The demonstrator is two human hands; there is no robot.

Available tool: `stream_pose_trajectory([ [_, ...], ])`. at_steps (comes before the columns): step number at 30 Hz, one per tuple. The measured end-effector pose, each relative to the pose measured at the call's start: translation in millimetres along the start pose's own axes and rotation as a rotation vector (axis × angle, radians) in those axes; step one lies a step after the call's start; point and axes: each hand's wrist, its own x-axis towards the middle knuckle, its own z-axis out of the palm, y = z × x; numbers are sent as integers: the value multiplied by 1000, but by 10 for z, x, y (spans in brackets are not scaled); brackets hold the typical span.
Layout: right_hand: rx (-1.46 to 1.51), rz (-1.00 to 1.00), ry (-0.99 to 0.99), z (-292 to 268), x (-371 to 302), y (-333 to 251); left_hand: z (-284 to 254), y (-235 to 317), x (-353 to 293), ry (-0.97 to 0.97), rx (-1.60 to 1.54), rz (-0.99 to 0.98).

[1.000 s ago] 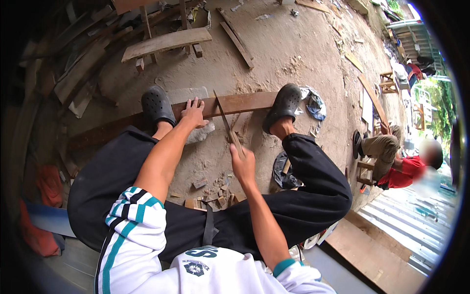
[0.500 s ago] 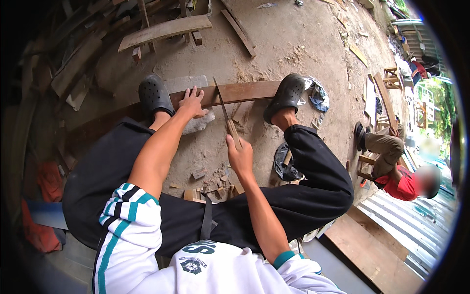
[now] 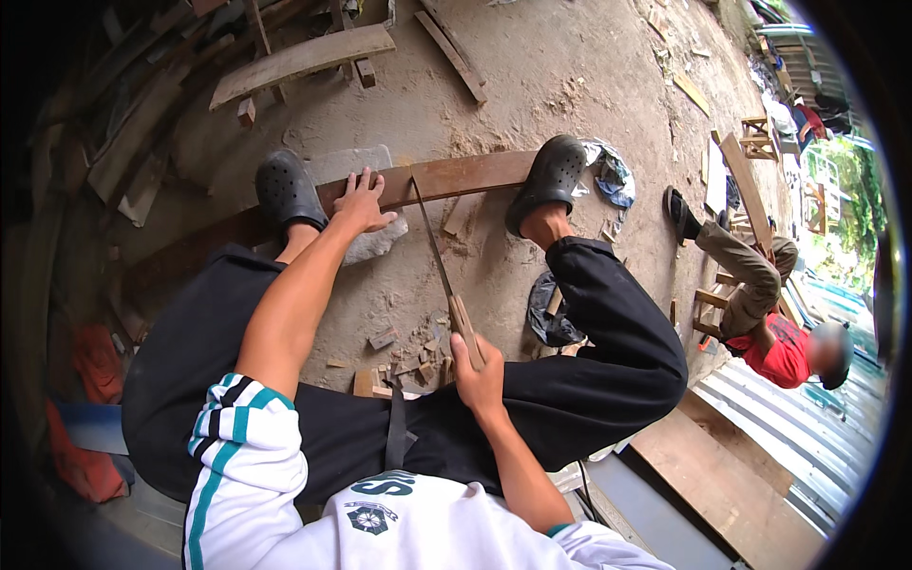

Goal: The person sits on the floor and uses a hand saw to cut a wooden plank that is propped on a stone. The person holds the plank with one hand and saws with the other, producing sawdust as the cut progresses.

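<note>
My right hand (image 3: 478,372) is closed around the wooden handle of a handsaw (image 3: 436,249). The saw's narrow blade slants up and away, its far end lying across a long brown wooden plank (image 3: 465,177). My left hand (image 3: 361,205) lies with spread fingers on the plank, left of the blade. My left clog (image 3: 287,188) and right clog (image 3: 553,176) rest on the plank on either side of the cut. Beneath the plank near my left hand is a pale grey block (image 3: 375,245), partly hidden.
Small wood offcuts (image 3: 418,356) lie on the ground between my legs. A black plastic bag (image 3: 551,312) is beside my right leg. Farther off stands a low wooden bench (image 3: 304,65). At right, another person in a red shirt (image 3: 781,350) sits by a tilted board (image 3: 747,195).
My right hand has drawn the saw back toward me, so less of the blade extends past the plank. My left hand stays on the plank. The other person's foot has shifted.
</note>
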Motion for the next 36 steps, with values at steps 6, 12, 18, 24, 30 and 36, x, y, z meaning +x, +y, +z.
stream_pose_trajectory([
  [6,-90,-4,2,327,846,106,115,132,171,41,1,58],
  [12,-5,6,-9,81,-51,9,46,-19,30,-7,5,-13],
  [18,-55,-58,27,476,907,370,25,175,82,2,0,39],
  [24,8,-43,-12,163,184,219,32,-22,45,-7,-31,-17],
  [30,-11,-42,-9,446,938,622,33,125,112,1,-39,40],
  [36,-6,-45,-6,181,60,432,62,-11,91,-49,-40,-16],
])
